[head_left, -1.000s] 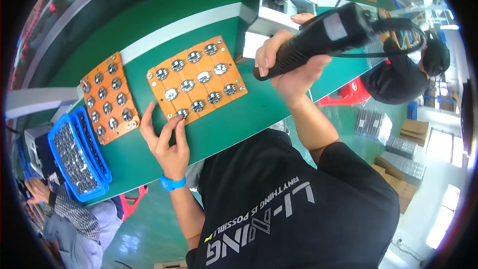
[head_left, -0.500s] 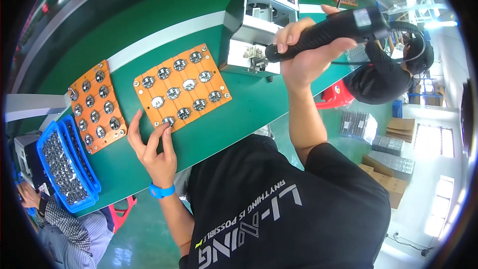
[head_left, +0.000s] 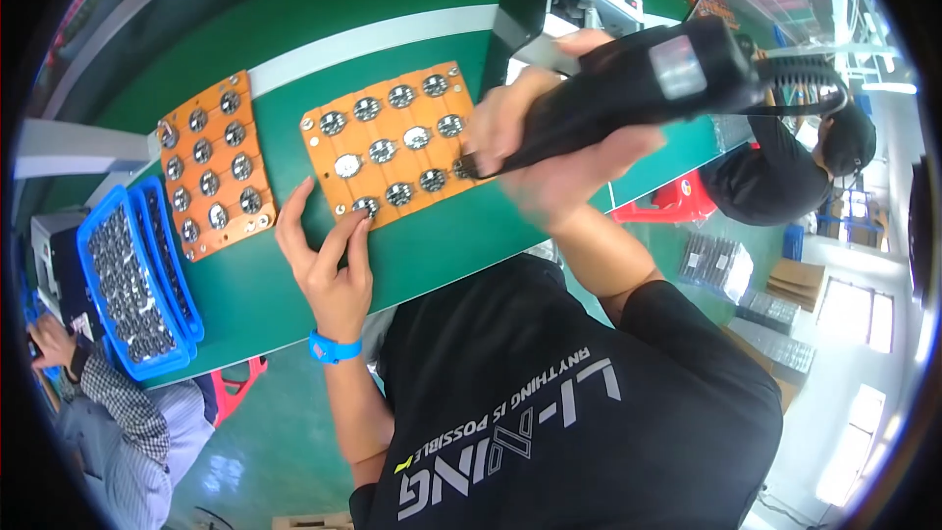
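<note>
Left hand [head_left: 332, 270], thumb and forefinger close together, at the corner circuit board [head_left: 365, 206] of the orange fixture [head_left: 322, 149]; pinching, can't tell. Right hand [head_left: 567, 175] wraps a black corded screwdriver [head_left: 628, 79], nose near opposite corner; best kept square, fixture steadied. Behind: boxy machine [head_left: 520, 8].

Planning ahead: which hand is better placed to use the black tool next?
Probably your right hand: it grips the black tool, its tip by the right edge of the orange board. Your left hand is at its near left corner.
</note>
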Motion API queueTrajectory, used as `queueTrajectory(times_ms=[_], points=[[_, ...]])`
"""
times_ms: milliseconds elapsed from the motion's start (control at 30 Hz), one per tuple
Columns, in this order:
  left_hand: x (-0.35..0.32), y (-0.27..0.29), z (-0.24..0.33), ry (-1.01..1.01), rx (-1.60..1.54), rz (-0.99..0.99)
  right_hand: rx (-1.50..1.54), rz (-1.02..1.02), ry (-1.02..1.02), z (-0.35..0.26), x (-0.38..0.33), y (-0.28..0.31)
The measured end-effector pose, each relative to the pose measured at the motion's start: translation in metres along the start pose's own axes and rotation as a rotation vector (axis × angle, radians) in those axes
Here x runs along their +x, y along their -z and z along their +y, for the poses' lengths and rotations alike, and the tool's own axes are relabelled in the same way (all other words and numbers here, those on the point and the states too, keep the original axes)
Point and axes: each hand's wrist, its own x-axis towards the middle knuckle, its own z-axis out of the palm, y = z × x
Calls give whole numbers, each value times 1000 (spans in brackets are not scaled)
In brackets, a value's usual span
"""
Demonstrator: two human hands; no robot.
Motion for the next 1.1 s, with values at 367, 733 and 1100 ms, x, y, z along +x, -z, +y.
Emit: queueTrajectory(times_ms=[367, 733, 1100], points=[[-10, 7, -4, 0, 22, 29, 82, -279, -27, 61, -34, -59], [-5, 12, -5, -48, 29, 15, 51, -235, -17, 72, -34, -69], [-4, 3, 0, -39, 30, 3, 87, -246, -28, 78, -25, -61]])
